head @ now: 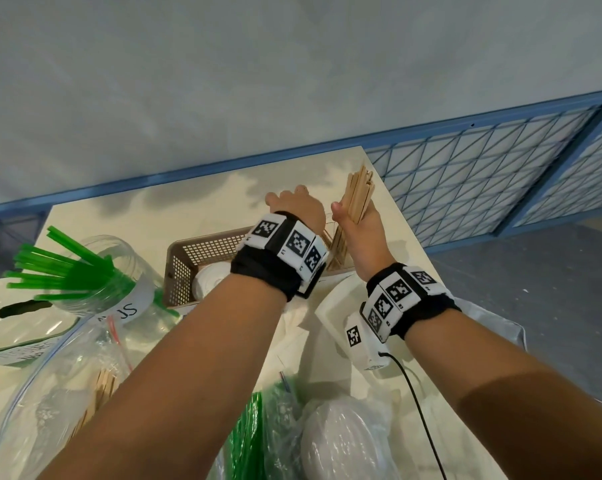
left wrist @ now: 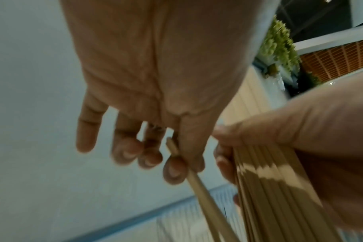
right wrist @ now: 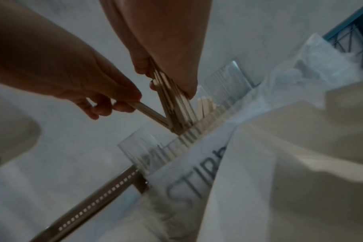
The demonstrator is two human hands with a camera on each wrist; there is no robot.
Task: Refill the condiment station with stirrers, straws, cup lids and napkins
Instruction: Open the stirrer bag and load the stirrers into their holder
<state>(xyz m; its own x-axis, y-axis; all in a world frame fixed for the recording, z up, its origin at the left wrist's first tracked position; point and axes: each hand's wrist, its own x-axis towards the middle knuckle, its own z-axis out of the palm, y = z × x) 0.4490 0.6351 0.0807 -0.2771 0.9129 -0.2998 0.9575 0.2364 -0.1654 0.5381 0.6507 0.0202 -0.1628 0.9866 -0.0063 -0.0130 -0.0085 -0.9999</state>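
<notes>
A bundle of flat wooden stirrers is being gripped by the right hand above the clear plastic holder; 1 thin wooden stirrer is being pinched by the left hand beside this bundle.

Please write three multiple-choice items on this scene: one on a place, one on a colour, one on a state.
1. Where do the straws stand?
A. clear jar
B. brown basket
C. zip bag

2. What colour are those straws?
A. red
B. green
C. white

3. What is the right hand doing?
A. resting flat
B. pointing
C. gripping a bundle of stirrers

Key: 1 A, they poke out of the labelled clear jar; 2 B, bright green in the head view; 3 C, its fingers wrap the bundle while the left hand pinches a few.
</notes>
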